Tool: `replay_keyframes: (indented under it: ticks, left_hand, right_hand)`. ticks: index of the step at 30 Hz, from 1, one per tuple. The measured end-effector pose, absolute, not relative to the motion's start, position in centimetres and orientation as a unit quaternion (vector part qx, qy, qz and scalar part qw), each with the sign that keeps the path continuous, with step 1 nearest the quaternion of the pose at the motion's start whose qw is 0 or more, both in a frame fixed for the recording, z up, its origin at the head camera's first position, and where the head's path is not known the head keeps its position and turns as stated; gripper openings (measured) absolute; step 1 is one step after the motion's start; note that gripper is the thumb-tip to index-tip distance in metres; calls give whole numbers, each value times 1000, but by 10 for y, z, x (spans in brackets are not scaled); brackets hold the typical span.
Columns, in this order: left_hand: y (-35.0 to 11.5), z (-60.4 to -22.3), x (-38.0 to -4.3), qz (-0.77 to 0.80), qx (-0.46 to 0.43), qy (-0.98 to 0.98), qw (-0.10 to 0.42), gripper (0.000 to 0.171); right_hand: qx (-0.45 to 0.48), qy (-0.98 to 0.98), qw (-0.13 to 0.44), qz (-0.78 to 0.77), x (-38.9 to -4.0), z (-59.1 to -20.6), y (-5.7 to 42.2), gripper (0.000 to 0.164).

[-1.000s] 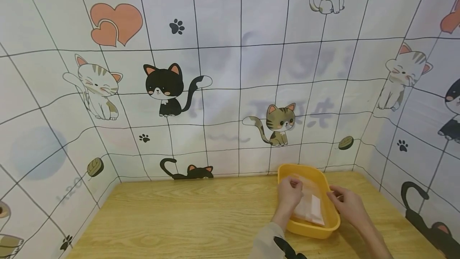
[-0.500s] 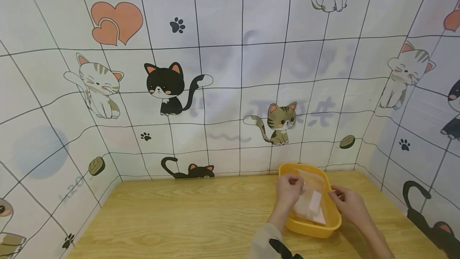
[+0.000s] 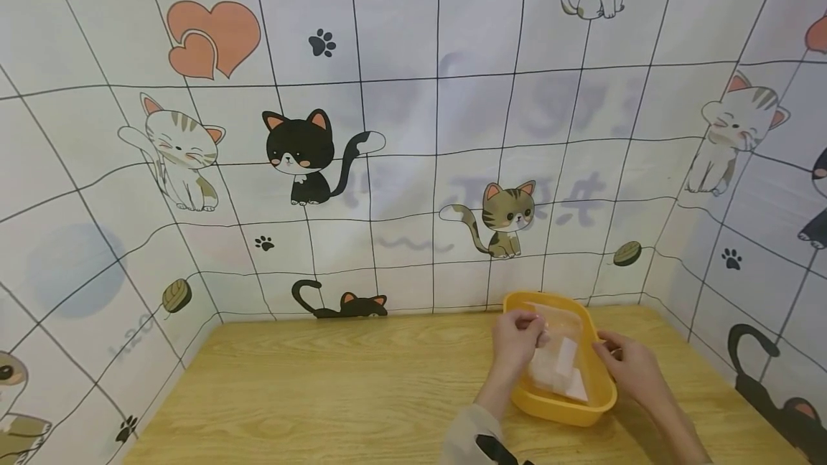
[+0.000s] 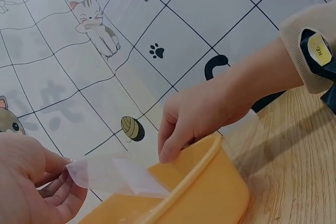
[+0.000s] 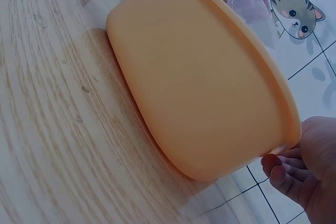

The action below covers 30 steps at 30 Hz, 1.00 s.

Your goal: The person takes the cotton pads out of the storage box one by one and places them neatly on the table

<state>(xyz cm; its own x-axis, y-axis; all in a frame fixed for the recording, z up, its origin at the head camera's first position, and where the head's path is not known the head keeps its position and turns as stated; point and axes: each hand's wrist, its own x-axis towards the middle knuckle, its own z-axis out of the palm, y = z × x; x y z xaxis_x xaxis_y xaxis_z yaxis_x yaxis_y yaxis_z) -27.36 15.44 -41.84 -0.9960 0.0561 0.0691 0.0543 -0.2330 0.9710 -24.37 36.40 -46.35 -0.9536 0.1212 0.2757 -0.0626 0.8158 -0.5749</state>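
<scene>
A yellow plastic basin (image 3: 565, 415) stands on the table at the right in the head view. Inside it, a clear plastic bag (image 3: 548, 364) with a white strip (image 3: 566, 359) leans up from the bottom; what the bag contains is unclear. My left hand (image 3: 515, 343) is over the basin's left side and pinches an edge of the bag between thumb and fingers, as the left wrist view of the bag (image 4: 113, 174) shows. At the opposite side, my right hand (image 3: 629, 366) grips the basin's rim, thumb and fingers curled around it (image 5: 310, 166).
The wood-grain table (image 3: 336, 386) extends to the left of the basin. Behind it and at both sides hangs a white gridded sheet (image 3: 400, 120) printed with cats, hearts and paw marks. The basin's far end stands close to the back sheet.
My left hand has shifted slightly left and up, raising the pinched edge, and the bag with its white strip has tilted. The right hand stays on the rim.
</scene>
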Motion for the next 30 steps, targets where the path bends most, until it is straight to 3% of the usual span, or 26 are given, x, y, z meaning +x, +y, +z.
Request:
replay_keyframes:
  ticks: [30]
  left_hand:
    - [113, -415, -283, 791, 46, 611, -4, 4]
  right_hand:
    - [-7, -941, 163, 298, -243, -463, 362, 40]
